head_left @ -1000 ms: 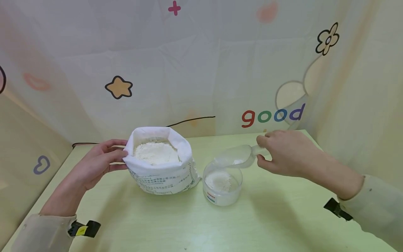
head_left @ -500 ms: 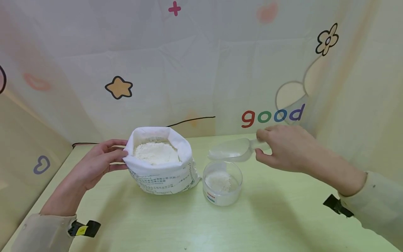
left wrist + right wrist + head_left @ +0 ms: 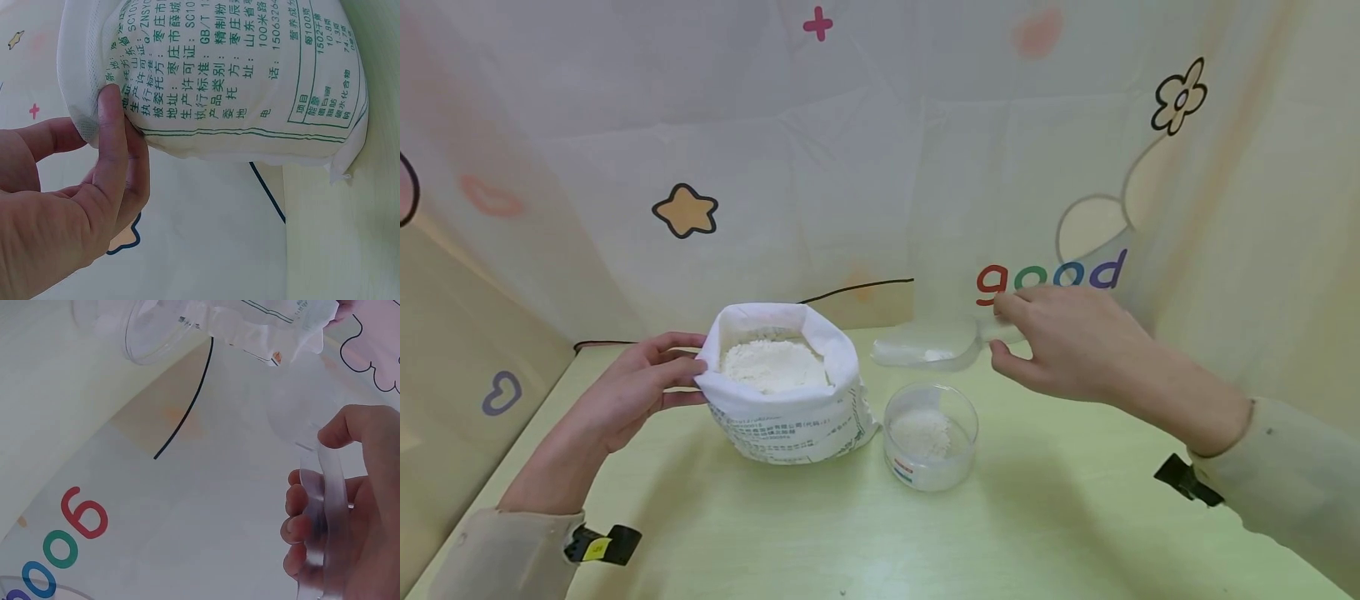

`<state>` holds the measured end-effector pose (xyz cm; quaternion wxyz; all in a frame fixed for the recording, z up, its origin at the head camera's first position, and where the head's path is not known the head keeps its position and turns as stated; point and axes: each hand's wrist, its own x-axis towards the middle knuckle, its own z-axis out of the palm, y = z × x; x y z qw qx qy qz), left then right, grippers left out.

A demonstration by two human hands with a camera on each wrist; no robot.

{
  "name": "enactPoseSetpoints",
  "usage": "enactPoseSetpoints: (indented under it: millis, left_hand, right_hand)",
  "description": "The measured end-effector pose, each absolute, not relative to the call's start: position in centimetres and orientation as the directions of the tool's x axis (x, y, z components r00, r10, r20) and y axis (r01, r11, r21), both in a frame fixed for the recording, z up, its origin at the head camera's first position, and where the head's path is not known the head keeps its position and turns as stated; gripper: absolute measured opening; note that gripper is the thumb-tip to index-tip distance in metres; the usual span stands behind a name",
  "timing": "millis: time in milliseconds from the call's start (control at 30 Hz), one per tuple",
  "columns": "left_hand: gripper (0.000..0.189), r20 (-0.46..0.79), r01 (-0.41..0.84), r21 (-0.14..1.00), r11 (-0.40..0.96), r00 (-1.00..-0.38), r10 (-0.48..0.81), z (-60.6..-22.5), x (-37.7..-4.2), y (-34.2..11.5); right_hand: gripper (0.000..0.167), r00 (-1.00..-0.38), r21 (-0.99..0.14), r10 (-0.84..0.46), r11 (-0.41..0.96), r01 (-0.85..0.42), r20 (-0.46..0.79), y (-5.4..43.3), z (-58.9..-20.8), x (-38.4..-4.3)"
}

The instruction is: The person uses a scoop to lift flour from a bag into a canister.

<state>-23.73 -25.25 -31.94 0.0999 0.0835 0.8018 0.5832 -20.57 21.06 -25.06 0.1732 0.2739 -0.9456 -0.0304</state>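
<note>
An open white cloth bag (image 3: 790,425) of flour with printed green text stands on the table, its rim folded outward. My left hand (image 3: 640,383) holds the bag's rim at its left side between thumb and fingers; in the left wrist view the fingers (image 3: 112,144) lie along the printed side. My right hand (image 3: 1067,342) grips the handle of a clear plastic scoop (image 3: 925,346), with a little flour in its bowl. The scoop is raised behind a round clear container (image 3: 932,475), which holds some flour. In the right wrist view, fingers curl round the handle (image 3: 331,519).
The container stands close to the bag's right side on the pale green table (image 3: 775,533). Behind the table hangs a printed curtain (image 3: 850,167) with a star, a flower and the word "good". It also lines both sides.
My right hand has lifted the scoop from over the container, back and to the left, so it is nearer the bag. The left hand and bag have stayed in place.
</note>
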Motion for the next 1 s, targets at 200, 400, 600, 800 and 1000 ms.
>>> enactPoseSetpoints:
  millis: [200,400,600,800,1000]
  left_hand:
    - [0.056,-0.054,0.027,0.953,0.302,-0.965,0.257,-31.9,-23.7,-25.2]
    - [0.055,-0.053,0.027,0.952,0.304,-0.966,0.254,-31.8,-23.5,-25.2]
    - [0.057,-0.057,0.024,0.952,0.304,-0.965,0.254,-31.9,-23.6,-25.2]
    - [0.057,-0.062,0.019,0.952,0.304,-0.965,0.253,-32.0,-23.6,-25.2]
    - [0.056,-0.062,0.019,0.951,0.307,-0.966,0.252,-31.9,-23.6,-25.2]
  right_hand:
    - [0.037,-0.784,0.159,-0.538,0.842,-0.515,0.31,20.5,-25.2,-21.0]
    - [0.026,-0.762,0.158,-0.561,0.826,-0.541,0.325,20.1,-25.5,-21.6]
    - [0.022,-0.728,0.187,-0.59,0.805,-0.563,0.349,19.9,-25.6,-22.3]
    - [0.025,-0.729,0.189,-0.587,0.807,-0.559,0.352,19.4,-25.2,-22.6]
    - [0.026,-0.746,0.177,-0.576,0.816,-0.551,0.333,18.7,-24.8,-22.5]
